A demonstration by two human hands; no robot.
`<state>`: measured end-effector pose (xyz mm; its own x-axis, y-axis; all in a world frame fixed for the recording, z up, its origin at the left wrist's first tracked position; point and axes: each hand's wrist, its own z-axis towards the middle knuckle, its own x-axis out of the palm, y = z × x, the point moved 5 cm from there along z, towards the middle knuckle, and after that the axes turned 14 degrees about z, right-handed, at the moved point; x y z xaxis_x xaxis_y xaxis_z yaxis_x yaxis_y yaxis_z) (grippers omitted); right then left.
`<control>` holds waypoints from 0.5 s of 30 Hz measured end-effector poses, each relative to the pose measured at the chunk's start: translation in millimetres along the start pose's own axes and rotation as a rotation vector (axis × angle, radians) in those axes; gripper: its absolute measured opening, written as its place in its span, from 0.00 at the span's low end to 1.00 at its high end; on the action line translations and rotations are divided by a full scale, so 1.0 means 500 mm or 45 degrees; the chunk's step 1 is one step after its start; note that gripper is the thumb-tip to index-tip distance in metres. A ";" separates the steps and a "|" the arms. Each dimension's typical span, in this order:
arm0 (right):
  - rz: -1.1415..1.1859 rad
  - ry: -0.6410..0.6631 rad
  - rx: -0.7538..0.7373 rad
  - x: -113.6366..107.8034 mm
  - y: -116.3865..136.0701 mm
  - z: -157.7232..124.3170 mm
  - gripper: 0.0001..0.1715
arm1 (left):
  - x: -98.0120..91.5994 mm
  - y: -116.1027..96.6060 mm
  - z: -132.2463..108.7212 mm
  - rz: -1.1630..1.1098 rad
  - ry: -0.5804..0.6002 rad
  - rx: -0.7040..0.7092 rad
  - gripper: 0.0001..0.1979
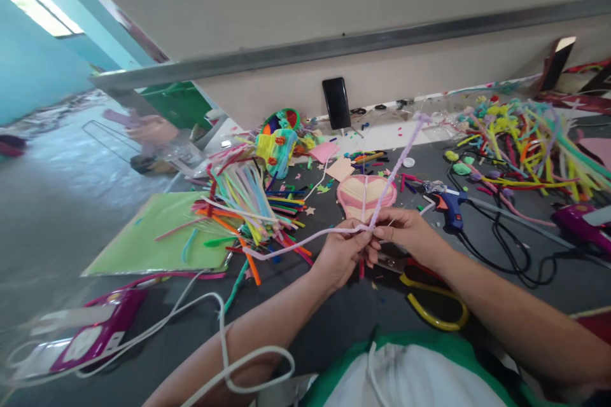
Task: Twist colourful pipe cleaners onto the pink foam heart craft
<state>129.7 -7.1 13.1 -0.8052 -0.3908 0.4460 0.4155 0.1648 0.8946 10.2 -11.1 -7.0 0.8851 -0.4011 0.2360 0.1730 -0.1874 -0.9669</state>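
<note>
Lilac pipe cleaners (397,168) meet between my two hands, one end rising up to the right and another stretching out to the left. My left hand (341,254) pinches them near the joint with thumb and fingers. From the other side, my right hand (405,235) grips the same spot, its fingertips close against the left thumb. Just behind the hands lies a pink and cream heart (351,194) with a pale strand running up its middle. Yellow-handled scissors (436,318) rest beneath my right hand, their blades partly hidden by it.
Bundled pipe cleaners (248,197) lie on a green sheet (157,235) at left, with another heap (534,146) at right. A blue glue gun (451,210) trails black cable. A phone (337,103) leans on the partition. A white cable (222,331) crosses near my left forearm, beside a purple device (100,331).
</note>
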 end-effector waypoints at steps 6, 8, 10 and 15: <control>0.011 -0.192 -0.047 -0.013 -0.001 -0.007 0.11 | -0.009 0.013 0.007 0.087 -0.171 0.000 0.13; -0.044 -0.287 -0.034 -0.030 0.000 -0.008 0.11 | -0.024 0.005 0.007 0.213 -0.306 0.142 0.12; -0.089 -0.359 -0.041 -0.043 0.001 -0.008 0.11 | -0.035 -0.007 0.002 0.402 -0.411 0.274 0.10; -0.039 -0.382 -0.003 -0.045 -0.006 -0.004 0.12 | -0.040 -0.044 -0.016 0.886 -0.507 0.476 0.05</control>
<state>147.1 -0.5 0.3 -0.9063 -0.1106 0.4080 0.3898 0.1548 0.9078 -14.6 -6.3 10.3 0.9151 0.0403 -0.4012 -0.3925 0.3164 -0.8636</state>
